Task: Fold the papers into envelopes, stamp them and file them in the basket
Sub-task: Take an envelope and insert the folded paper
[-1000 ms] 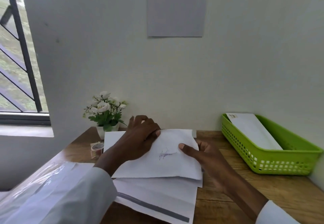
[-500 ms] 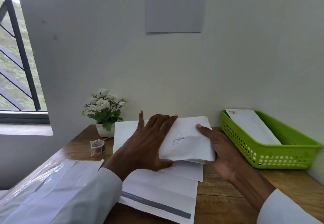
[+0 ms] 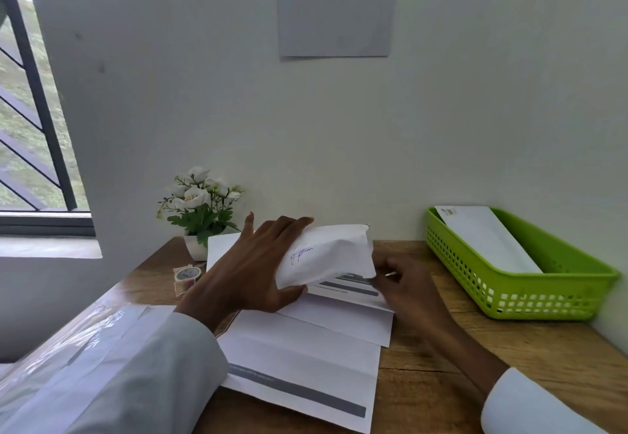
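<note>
At frame centre, the left hand (image 3: 253, 272) grips a folded, signed paper (image 3: 326, 255) lifted above flat sheets (image 3: 306, 359). The right hand (image 3: 406, 289) pinches a sheet's edge. Green basket (image 3: 543, 297), right, holds an envelope (image 3: 489, 240).

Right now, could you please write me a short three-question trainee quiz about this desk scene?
1. True or false: the green basket already holds a white envelope.
2. Which hand grips the folded paper bearing the blue signature: A) left hand, B) right hand, C) neither?
3. Fill in: the roll of tape lies just in front of the potted ______.

Key: 1 true; 2 A, the left hand's fingers and thumb curl round the paper's left end; 3 flowers.
</note>
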Available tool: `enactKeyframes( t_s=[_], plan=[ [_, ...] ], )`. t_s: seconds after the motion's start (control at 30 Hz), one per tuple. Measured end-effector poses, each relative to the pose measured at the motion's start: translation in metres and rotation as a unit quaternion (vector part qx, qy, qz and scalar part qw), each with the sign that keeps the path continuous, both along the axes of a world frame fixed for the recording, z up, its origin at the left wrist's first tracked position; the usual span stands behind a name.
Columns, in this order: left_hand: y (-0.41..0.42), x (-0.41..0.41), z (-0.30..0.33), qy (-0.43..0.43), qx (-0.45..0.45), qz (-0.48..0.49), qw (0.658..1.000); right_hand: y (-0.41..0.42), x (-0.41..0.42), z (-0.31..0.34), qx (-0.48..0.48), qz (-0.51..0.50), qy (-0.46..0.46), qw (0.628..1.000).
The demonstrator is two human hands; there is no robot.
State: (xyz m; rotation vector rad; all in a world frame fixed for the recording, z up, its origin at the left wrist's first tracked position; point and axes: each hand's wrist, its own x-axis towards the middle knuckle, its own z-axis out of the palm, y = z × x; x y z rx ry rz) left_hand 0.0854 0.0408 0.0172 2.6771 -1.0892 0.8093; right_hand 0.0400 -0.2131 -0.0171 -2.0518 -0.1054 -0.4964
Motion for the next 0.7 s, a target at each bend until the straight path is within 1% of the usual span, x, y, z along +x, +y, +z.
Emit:
enactKeyframes(
  t_s=[0.03,0.07,0.13,0.2,0.23,0.27,0.33,0.47,0.6,0.7],
  plan=[
    [0.001,0.001,-0.001,0.003,0.0,0.0,1.0,0.003,0.0,-0.002,-0.083,0.004,-0.012,0.996],
    [0.002,0.001,-0.002,0.006,-0.001,0.001,1.0,0.007,-0.002,-0.001,-0.138,0.012,-0.007,0.99],
    [0.003,0.002,-0.003,0.01,-0.002,-0.003,1.0,0.012,-0.005,-0.002,-0.226,0.029,0.046,0.973],
    [0.003,0.003,-0.004,0.014,-0.002,-0.008,1.0,0.017,-0.007,-0.002,-0.326,0.031,0.1,0.94],
    [0.003,0.003,-0.004,0.016,-0.002,-0.011,1.0,0.018,-0.007,-0.002,-0.354,0.028,0.114,0.928],
    [0.003,0.003,-0.004,0.015,-0.002,-0.013,1.0,0.017,-0.007,-0.001,-0.363,0.027,0.121,0.923],
    [0.003,0.004,-0.005,0.01,-0.006,-0.018,1.0,0.013,-0.005,0.0,-0.333,0.036,0.13,0.933],
    [0.005,0.004,-0.003,-0.005,-0.013,-0.021,1.0,-0.002,0.0,0.006,-0.243,0.078,0.147,0.956],
    [0.009,0.002,0.0,-0.028,-0.03,-0.021,0.999,-0.026,0.008,0.018,-0.134,0.056,0.119,0.982],
    [0.015,0.002,0.004,-0.047,-0.044,-0.012,0.998,-0.04,0.004,0.036,-0.017,0.042,0.085,0.995]
  ],
)
